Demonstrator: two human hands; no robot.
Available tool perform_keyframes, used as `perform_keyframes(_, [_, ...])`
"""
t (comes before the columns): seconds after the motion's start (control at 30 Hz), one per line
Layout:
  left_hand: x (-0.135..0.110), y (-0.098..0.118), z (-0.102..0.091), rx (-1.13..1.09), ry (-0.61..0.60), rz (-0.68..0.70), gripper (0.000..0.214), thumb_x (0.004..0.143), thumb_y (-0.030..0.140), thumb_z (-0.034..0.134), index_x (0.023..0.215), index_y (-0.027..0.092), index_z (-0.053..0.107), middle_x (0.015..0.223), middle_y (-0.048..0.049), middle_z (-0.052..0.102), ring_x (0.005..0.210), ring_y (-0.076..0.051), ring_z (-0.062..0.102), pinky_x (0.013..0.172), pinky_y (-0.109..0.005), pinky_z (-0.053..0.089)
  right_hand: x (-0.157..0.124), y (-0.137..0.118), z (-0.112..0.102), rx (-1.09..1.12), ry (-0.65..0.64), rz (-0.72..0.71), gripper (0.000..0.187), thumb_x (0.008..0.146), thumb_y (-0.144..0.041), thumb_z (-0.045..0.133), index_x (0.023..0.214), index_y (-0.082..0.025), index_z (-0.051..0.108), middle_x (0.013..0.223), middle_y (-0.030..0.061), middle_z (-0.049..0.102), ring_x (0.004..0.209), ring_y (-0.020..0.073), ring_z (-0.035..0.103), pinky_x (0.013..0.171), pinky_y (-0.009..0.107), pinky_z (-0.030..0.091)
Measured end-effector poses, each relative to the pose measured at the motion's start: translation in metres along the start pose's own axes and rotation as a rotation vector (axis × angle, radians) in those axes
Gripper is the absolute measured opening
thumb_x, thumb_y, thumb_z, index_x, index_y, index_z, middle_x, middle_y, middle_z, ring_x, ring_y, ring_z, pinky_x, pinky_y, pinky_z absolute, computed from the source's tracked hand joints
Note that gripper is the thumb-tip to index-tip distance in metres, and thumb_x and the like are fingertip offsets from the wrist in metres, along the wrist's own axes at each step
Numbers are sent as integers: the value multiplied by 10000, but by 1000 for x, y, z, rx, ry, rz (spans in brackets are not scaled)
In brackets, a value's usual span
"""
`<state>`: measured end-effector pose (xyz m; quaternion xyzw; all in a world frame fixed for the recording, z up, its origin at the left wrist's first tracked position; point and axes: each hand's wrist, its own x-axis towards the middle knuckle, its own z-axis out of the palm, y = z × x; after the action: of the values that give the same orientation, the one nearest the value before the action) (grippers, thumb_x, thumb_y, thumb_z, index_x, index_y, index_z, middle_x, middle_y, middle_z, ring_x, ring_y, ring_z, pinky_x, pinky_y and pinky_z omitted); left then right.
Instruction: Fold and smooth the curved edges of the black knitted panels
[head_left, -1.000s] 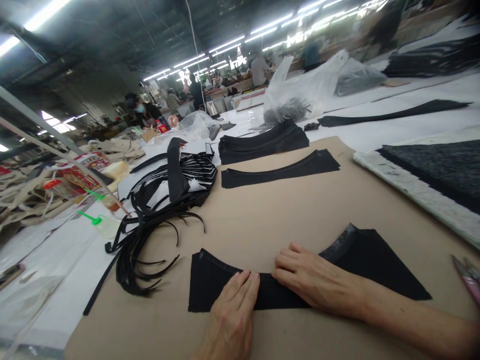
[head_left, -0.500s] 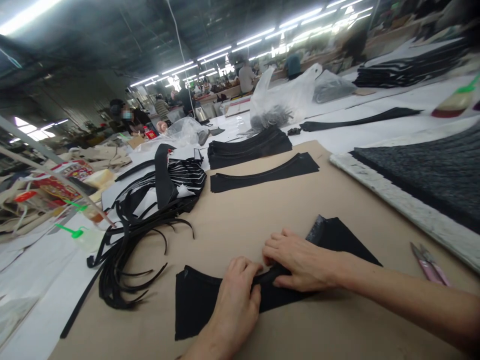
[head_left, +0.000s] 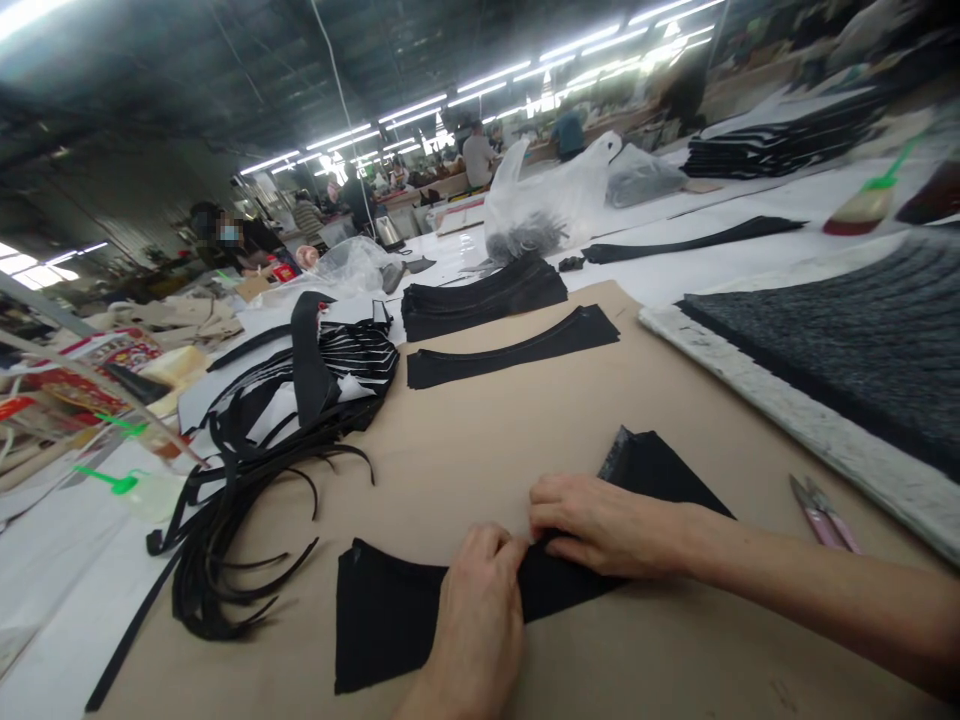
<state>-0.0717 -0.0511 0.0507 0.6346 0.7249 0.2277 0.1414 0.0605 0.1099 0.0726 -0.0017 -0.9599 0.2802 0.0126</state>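
A curved piece of black fabric (head_left: pixel 645 480) lies on a sheet of tan kraft paper (head_left: pixel 480 450) close to me, with a frayed grey edge at its far end. My left hand (head_left: pixel 480 625) and my right hand (head_left: pixel 607 525) meet at its middle, fingers pinching a raised fold between them. Farther along the paper lies a single curved black fabric strip (head_left: pixel 510 360), behind it a stack of black pieces (head_left: pixel 480 300). To the left is a tangle of narrow black offcuts (head_left: pixel 225 560).
Pink-handled snips (head_left: pixel 821 515) lie on the paper to my right, beside a grey felt mat (head_left: pixel 825 340) with a white edge. Striped black-and-white scraps (head_left: pixel 360 355), a plastic bag (head_left: pixel 540 205) and a green-nozzled bottle (head_left: pixel 135 490) stand nearby. A co-worker (head_left: pixel 232 235) sits at the far left.
My hands went from lying flat on the fabric to pinching a fold at its middle. The whole scene has shifted left and tilted in view, bringing the snips fully into sight.
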Motion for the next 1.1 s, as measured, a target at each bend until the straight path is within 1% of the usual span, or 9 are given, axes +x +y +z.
perform_keyframes(0.17, [-22, -11, 26, 283, 221, 184, 545, 764, -25, 378, 1251, 135, 562, 1071, -110, 611, 946, -239, 551, 834, -388, 501, -18, 0, 10, -92, 93, -81, 198, 932, -115, 429, 971, -159, 618, 934, 76, 582, 903, 187, 520, 830, 317, 417])
perform_keyframes(0.37, [-42, -29, 49, 343, 365, 279, 671, 762, -5, 376, 1414, 149, 404, 1198, -94, 614, 1127, -235, 525, 948, -350, 452, -22, 4, 15, -239, 101, -161, 217, 942, -117, 402, 944, -154, 615, 888, 74, 572, 812, 186, 455, 752, 324, 382])
perform_keyframes(0.43, [-43, -33, 44, 362, 375, 321, 655, 779, 9, 380, 1417, 155, 403, 1249, -80, 605, 1172, -218, 512, 979, -330, 431, -22, 3, 14, -262, 105, -168, 207, 934, -115, 407, 939, -158, 609, 885, 71, 569, 802, 187, 447, 742, 329, 373])
perform_keyframes(0.57, [-41, -40, 12, 321, 201, 443, 577, 824, 33, 398, 1392, 133, 420, 1192, -81, 637, 1094, -187, 572, 934, -311, 449, -25, -6, 13, -270, 60, -135, 175, 915, -120, 424, 914, -171, 591, 892, 64, 563, 807, 190, 471, 740, 330, 375])
perform_keyframes(0.7, [-36, -34, -11, 110, 171, 299, 384, 905, 108, 451, 1271, 202, 520, 999, -52, 660, 923, -174, 608, 827, -318, 481, -28, -18, 14, -121, 63, 24, 223, 865, -180, 560, 1088, -175, 557, 1006, 68, 559, 920, 205, 516, 816, 326, 404])
perform_keyframes(0.77, [-30, -24, -10, 81, 184, 166, 328, 874, 164, 560, 1195, 234, 573, 1010, -52, 638, 927, -202, 593, 814, -352, 483, -28, -21, 14, -63, 70, 115, 287, 822, -211, 628, 1096, -168, 554, 1031, 74, 559, 959, 224, 521, 844, 342, 411])
perform_keyframes(0.87, [-15, -5, -3, 34, 126, 8, 334, 787, 99, 615, 1087, 246, 625, 1014, -45, 619, 956, -229, 563, 842, -395, 469, -26, -21, 11, -24, 46, 195, 257, 795, -244, 663, 1024, -172, 573, 995, 68, 582, 936, 235, 540, 830, 360, 419])
perform_keyframes(0.97, [-2, 9, -1, 8, 75, -40, 316, 740, 25, 572, 949, 248, 657, 907, -26, 618, 927, -237, 537, 843, -416, 453, -25, -19, 6, 11, 32, 232, 166, 808, -225, 628, 962, -186, 583, 947, 53, 610, 899, 224, 556, 820, 355, 415])
perform_keyframes(1.1, [6, 14, -4, 18, 67, -38, 359, 702, -7, 545, 938, 239, 659, 967, -44, 603, 983, -264, 499, 869, -464, 427, -27, -17, 1, 30, 12, 263, 152, 780, -143, 592, 924, -192, 594, 923, 47, 627, 886, 216, 566, 805, 332, 414])
